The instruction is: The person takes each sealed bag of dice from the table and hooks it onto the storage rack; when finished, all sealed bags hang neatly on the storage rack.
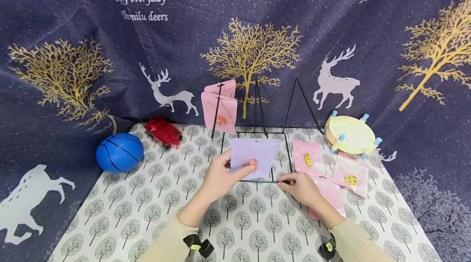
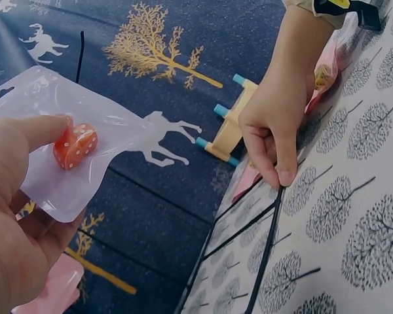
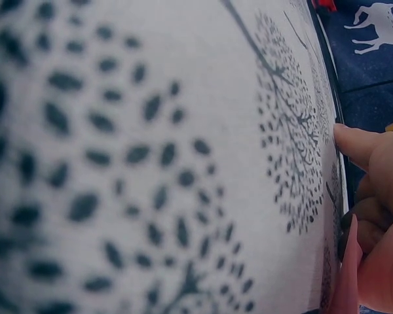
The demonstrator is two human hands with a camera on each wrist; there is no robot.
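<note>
My left hand [image 1: 220, 175] holds a small pale-purple zip bag [image 1: 257, 147] between thumb and fingers, with the thumb across its front. Orange dice with white dots [image 2: 75, 145] show through the plastic in the left wrist view. The bag is above the base of a black wire display rack [image 1: 261, 181]. At the rack's front right corner, the thumb and fingertips of my right hand [image 1: 302, 188] pinch the wire. Pink bags [image 1: 220, 104] hang on the rack's left prong, the front one holding orange dice.
Right of the rack lie several pink bags [image 1: 308, 156] with yellow dice, one partly under my right wrist. Beyond them stands an upturned yellow stool-like thing [image 1: 351, 133] with blue legs. A blue ball [image 1: 119, 152] and a red toy car [image 1: 163, 130] sit at the left.
</note>
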